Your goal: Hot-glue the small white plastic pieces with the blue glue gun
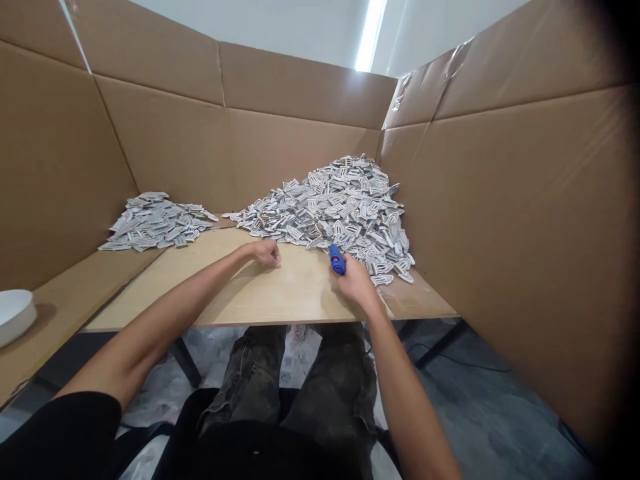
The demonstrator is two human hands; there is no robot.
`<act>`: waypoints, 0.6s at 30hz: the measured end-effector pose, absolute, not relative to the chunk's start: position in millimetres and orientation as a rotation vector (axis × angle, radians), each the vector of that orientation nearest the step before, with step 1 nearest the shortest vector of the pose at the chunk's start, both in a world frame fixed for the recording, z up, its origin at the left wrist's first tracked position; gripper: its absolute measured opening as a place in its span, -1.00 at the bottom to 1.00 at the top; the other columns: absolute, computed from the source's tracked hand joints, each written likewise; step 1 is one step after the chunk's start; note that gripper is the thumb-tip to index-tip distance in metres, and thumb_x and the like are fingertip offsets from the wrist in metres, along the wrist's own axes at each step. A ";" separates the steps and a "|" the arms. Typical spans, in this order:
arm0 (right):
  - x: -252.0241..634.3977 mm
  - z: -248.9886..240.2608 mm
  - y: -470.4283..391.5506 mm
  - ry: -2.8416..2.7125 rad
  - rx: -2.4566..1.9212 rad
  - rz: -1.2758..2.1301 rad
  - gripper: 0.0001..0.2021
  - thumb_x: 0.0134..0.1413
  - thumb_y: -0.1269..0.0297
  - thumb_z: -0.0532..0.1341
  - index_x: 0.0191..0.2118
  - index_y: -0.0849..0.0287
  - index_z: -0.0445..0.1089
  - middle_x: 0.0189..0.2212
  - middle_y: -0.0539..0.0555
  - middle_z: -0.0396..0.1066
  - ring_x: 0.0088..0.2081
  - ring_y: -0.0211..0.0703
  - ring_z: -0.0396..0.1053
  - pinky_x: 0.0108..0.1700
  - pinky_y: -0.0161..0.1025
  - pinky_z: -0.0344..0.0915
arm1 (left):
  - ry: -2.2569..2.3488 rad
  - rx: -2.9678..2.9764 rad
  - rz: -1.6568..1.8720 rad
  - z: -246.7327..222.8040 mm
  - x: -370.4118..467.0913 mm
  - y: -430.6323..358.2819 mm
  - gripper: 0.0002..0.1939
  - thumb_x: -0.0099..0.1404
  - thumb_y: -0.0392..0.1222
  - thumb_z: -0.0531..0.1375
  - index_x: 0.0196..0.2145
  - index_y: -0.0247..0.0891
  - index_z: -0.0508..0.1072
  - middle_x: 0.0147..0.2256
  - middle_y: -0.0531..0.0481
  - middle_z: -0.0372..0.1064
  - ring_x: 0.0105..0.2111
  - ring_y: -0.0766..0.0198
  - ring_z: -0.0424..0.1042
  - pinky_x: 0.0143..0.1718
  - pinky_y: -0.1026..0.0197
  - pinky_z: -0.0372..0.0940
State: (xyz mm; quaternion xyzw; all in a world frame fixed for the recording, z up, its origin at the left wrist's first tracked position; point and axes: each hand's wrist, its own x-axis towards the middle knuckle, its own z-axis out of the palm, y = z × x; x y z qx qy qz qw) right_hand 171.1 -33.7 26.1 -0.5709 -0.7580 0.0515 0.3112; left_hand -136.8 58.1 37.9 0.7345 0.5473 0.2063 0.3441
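Note:
My right hand [356,281] is closed around a blue tool [337,260] with a rounded body; its exact kind does not show. It is just above the pale wooden board [295,293], at the front edge of a large pile of flat, light grey slotted pieces [345,200]. My left hand [266,253] is curled into a fist over the board, close to the front of the same pile. Whatever its fingers may hold is hidden. A smaller pile of similar grey pieces [157,223] lies at the back left.
Tall cardboard walls [165,133] enclose the work table on the left, back and right. A white bowl [16,317] stands at the far left edge. Below the board are my legs [320,393], dark table legs [186,360] and a cable on the floor.

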 end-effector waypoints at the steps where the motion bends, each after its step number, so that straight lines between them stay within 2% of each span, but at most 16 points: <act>1: 170.3 26.2 -33.9 -2.000 -1.485 0.147 -0.88 0.15 0.42 0.21 -0.18 0.11 0.38 -0.25 0.18 0.55 -0.22 0.07 0.46 -0.20 -0.19 0.20 | 1.404 1.930 0.547 38.8 -132.7 56.4 -0.73 -0.29 -0.28 0.53 -0.65 -0.25 0.51 -0.64 0.01 0.41 -0.57 0.29 0.30 -0.51 0.27 0.13; 4: 166.4 26.2 -35.1 -1.973 -1.388 0.205 -0.91 0.20 0.29 0.25 -0.18 0.12 0.38 -0.24 0.16 0.55 -0.22 0.03 0.45 -0.18 -0.20 0.23 | 1.268 1.981 0.708 42.6 -109.1 46.0 -0.75 -0.14 -0.16 0.51 -0.60 -0.30 0.54 -0.60 -0.01 0.43 -0.55 0.32 0.29 -0.48 0.29 0.13; 6: 163.2 25.9 -36.1 -1.936 -1.308 0.257 -0.83 0.22 0.15 0.27 -0.20 0.11 0.37 -0.27 0.12 0.54 -0.26 -0.01 0.43 -0.19 -0.21 0.23 | 1.080 1.967 0.844 44.9 -85.6 35.2 -0.73 0.00 -0.07 0.47 -0.52 -0.31 0.57 -0.54 -0.01 0.45 -0.53 0.34 0.30 -0.46 0.29 0.14; 9: 161.2 25.6 -36.2 -1.843 -1.227 0.296 -0.75 0.19 0.03 0.30 -0.23 0.09 0.36 -0.33 0.06 0.52 -0.31 -0.05 0.40 -0.23 -0.22 0.22 | 0.833 1.893 0.931 46.1 -47.2 20.5 -0.76 0.09 -0.07 0.44 -0.44 -0.33 0.60 -0.47 -0.05 0.50 -0.49 0.31 0.37 -0.41 0.27 0.21; 14: 177.0 28.2 -30.8 -1.613 -1.254 0.262 -0.82 0.13 0.12 0.28 -0.30 0.06 0.30 -0.41 0.02 0.48 -0.38 -0.09 0.35 -0.27 -0.22 0.20 | 0.862 1.695 1.122 36.9 -2.1 26.3 -0.81 0.11 -0.21 0.45 -0.36 -0.35 0.58 -0.45 -0.07 0.53 -0.48 0.29 0.43 -0.32 0.22 0.33; 18: 196.3 32.3 -28.8 -1.492 -1.317 0.236 -0.80 0.07 0.15 0.30 -0.34 0.03 0.25 -0.42 0.01 0.45 -0.40 -0.09 0.33 -0.27 -0.18 0.22 | 1.236 1.647 1.295 27.0 21.6 53.2 -0.76 0.22 -0.10 0.42 -0.43 -0.29 0.51 -0.48 -0.03 0.49 -0.45 0.27 0.41 -0.32 0.23 0.28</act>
